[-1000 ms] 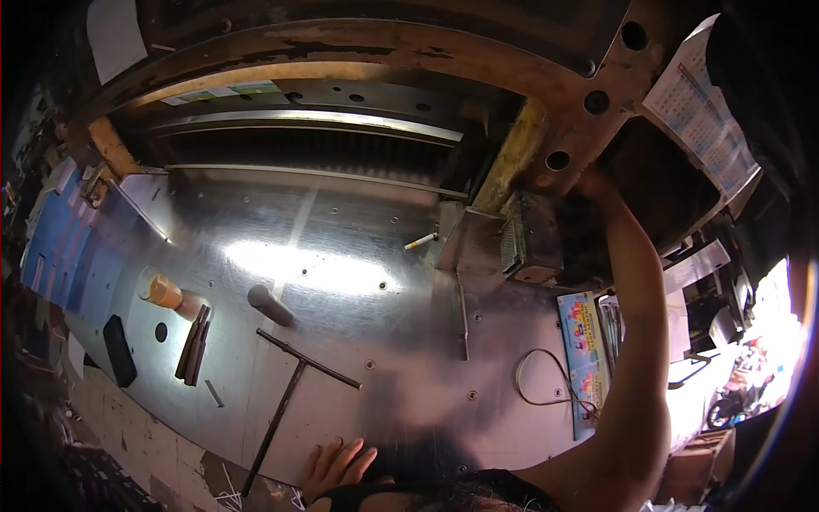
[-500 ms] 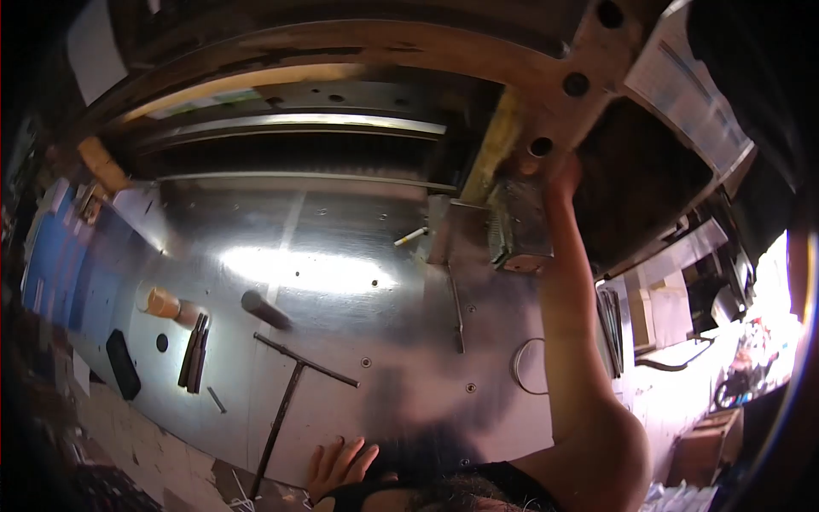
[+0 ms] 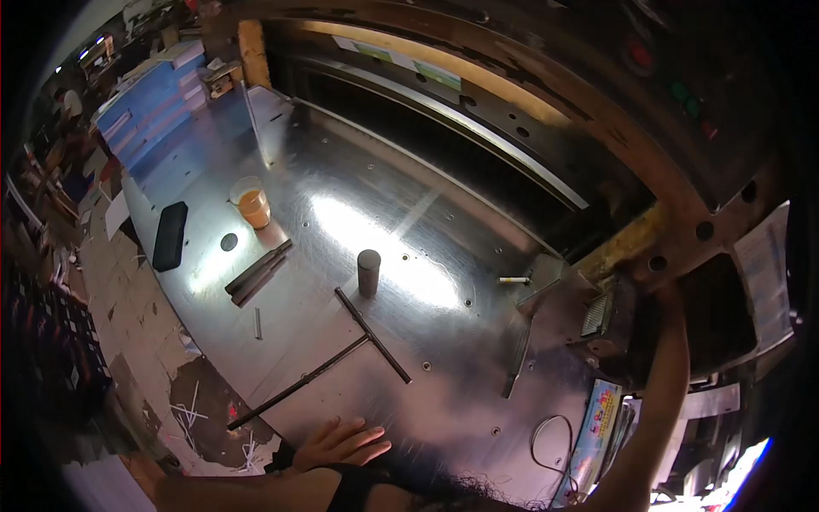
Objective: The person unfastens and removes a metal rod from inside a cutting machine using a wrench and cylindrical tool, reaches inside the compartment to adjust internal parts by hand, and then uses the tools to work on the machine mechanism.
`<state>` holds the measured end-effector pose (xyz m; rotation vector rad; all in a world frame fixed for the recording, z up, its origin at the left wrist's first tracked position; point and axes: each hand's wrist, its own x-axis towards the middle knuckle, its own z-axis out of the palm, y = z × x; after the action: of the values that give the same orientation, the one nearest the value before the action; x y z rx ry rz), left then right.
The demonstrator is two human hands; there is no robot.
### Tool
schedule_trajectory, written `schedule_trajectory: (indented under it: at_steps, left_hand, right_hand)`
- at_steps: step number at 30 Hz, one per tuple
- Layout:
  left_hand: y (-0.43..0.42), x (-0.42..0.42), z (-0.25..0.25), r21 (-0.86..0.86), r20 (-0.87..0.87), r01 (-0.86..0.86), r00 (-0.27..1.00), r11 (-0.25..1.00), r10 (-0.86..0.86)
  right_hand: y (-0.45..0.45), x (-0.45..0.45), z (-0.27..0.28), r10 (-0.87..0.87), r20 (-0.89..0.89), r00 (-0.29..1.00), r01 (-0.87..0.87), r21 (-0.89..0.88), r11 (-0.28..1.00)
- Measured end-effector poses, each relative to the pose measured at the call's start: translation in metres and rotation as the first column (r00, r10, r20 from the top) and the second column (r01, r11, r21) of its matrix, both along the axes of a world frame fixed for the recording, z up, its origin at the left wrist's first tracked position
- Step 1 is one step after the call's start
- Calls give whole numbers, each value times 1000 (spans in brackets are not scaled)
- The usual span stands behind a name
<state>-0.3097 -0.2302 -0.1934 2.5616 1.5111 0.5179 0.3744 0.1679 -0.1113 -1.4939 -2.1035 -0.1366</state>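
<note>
T-handle wrench untouched | our view swung left | left hand spread on desk, empty | right hand shadowed, grip: cannot tell

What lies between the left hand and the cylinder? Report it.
The T-bar lies between the left hand and the cylinder, as the head view shows.

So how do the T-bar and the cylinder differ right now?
The T-bar lies flat, while the cylinder stands on end. The T-bar is long and thin with a crosspiece; the cylinder is a short, thick, plain round piece. The T-bar's stem sticks out past the edge of the table, whereas the cylinder sits well inside it. Both look like dark metal.
</note>
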Motion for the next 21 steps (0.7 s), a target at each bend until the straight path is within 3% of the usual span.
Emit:
schedule_trajectory:
  at_steps: [7, 9, 12, 14, 18, 21]
  left_hand:
    - [-4, -2, -9, 56, -73, 0, 997, 998, 4]
    - [-7, -2, -8, 27, -61, -7, 998, 1000, 9]
    - [-6, 4, -5, -24, 11, -41, 999, 999, 42]
    - [-5, 5, -1, -23, 30, -50, 998, 998, 51]
    - [-3, 4, -5, -9, 4, -17, 1000, 1000, 17]
    - [0, 1, -2, -26, 5, -19, 1000, 999, 19]
  right_hand:
    - [4, -4, -17, 3, -98, 995, 10, 138, 990]
    - [6, -5, -33, -205, -155, 966, 234, 196, 952]
    - [20, -8, -49, -710, -127, 692, 717, 235, 657]
    - [25, -1, -66, -646, -184, 740, 668, 304, 679]
    - [33, 15, -74, -426, -527, 735, 596, 204, 776]
    - [7, -35, -39, -182, -287, 940, 299, 445, 844]
